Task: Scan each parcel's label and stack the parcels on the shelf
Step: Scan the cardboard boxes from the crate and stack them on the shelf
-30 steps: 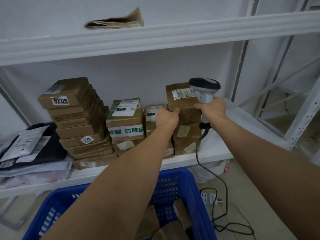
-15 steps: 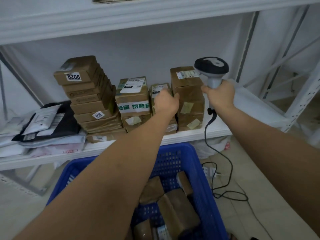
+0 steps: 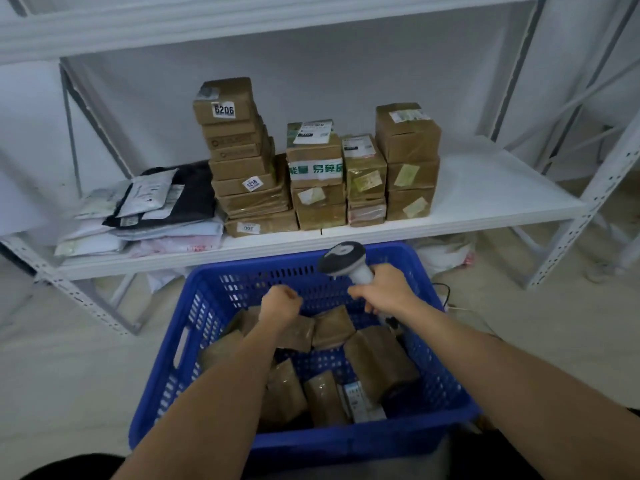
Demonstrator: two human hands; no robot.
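Observation:
Brown cardboard parcels stand in several stacks on the white shelf [image 3: 491, 188]; the right stack's top parcel [image 3: 408, 132] carries a label. Below it, a blue plastic basket [image 3: 346, 441] holds several more brown parcels [image 3: 379, 362]. My left hand [image 3: 280, 302] hovers over the basket's far parcels with its fingers curled, and nothing shows in it. My right hand [image 3: 382, 289] grips the handle of the grey and white barcode scanner [image 3: 342, 259], whose head sits just above the basket's far rim.
Flat black and white mailer bags [image 3: 156, 202] are piled on the shelf's left end. A white bag [image 3: 443, 252] lies on the floor under the shelf. The scanner cable [image 3: 446, 292] trails right of the basket. A perforated shelf post [image 3: 588, 209] stands at right.
Both hands have left the right stack's top parcel and dropped from the shelf to the basket. The scanner came down with my right hand. My view tilted down.

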